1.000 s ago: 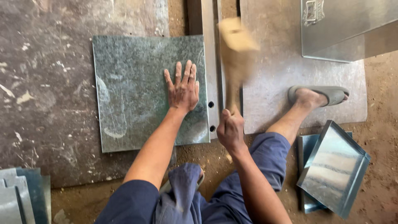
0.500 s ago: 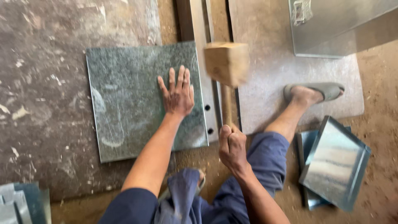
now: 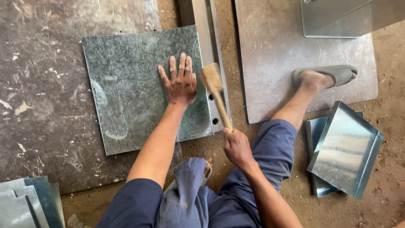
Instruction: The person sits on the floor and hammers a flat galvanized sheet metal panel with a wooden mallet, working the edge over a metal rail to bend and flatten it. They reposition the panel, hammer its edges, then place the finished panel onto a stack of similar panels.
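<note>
Dirt floor workshop, with a big dark scuffed slab (image 3: 38, 84) taking up the left side and someone sitting on the ground working over it. Their left hand (image 3: 179, 82) is lying flat with fingers spread wide on a square galvanized sheet (image 3: 126, 88), looks like it's pinning the sheet down so it isn't sliding around. The sheet's right edge is butting up against a steel angle bar (image 3: 206, 38) that's running top to bottom, probably acting as the bending edge. Right hand (image 3: 237, 145) is wrapping tight around the handle of a wooden mallet (image 3: 214, 90). Mallet's long axis is running from the grip up and slightly left, head pointing away from the person and sitting right over the bar. Foot in a sandal (image 3: 329, 74) is resting on another flat plate (image 3: 295, 55), and finished folded trays (image 3: 344, 150) are stacking up on the right.
</note>
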